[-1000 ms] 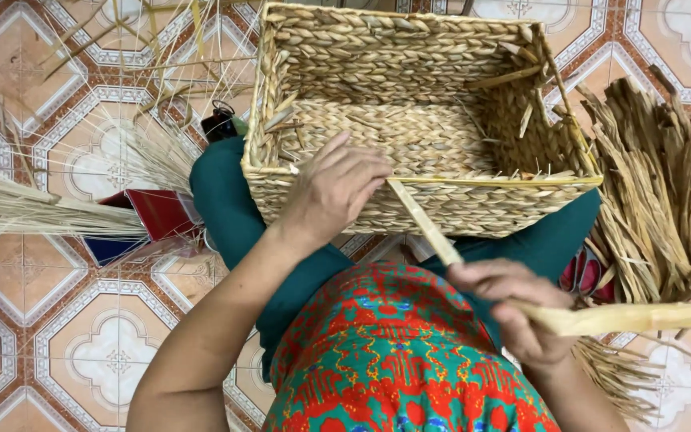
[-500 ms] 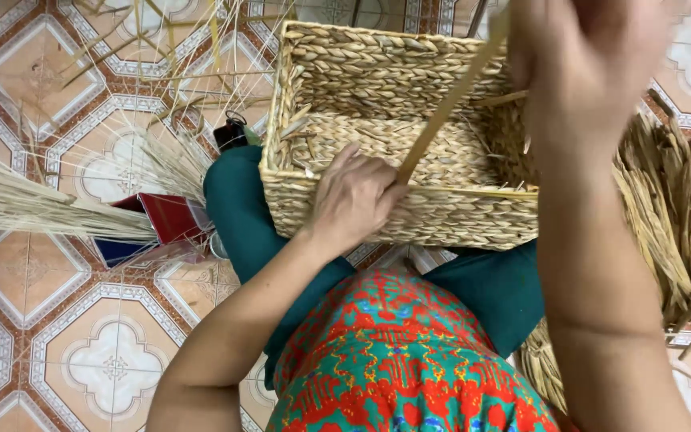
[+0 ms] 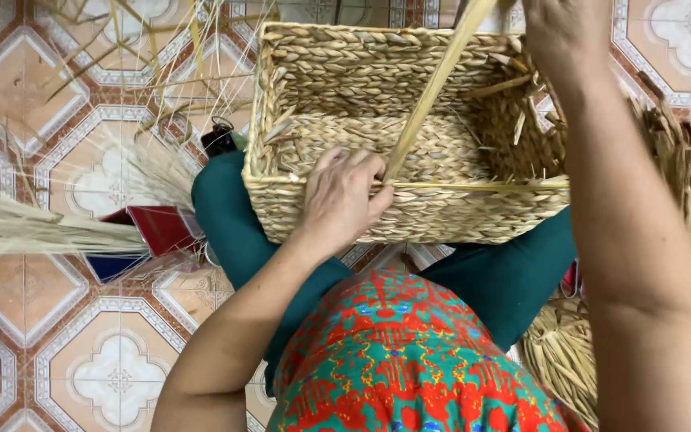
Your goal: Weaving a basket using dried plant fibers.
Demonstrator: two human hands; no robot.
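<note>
Pressing our left hand (image 3: 344,200) on the woven basket (image 3: 409,120) rim, grip pinching the straw strand (image 3: 433,88). Our right hand (image 3: 565,32) is raised, clenched on the strand's top end.

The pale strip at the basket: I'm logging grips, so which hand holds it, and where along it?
The right hand grips the strip at its raised upper end; the left hand presses its lower end against the basket rim.

You are finding open room inside the woven basket (image 3: 409,120), though the taut flat strand (image 3: 433,88) is crossing it diagonally, and dried reed piles (image 3: 681,160) and loose stalks (image 3: 41,228) are crowding both sides.
</note>
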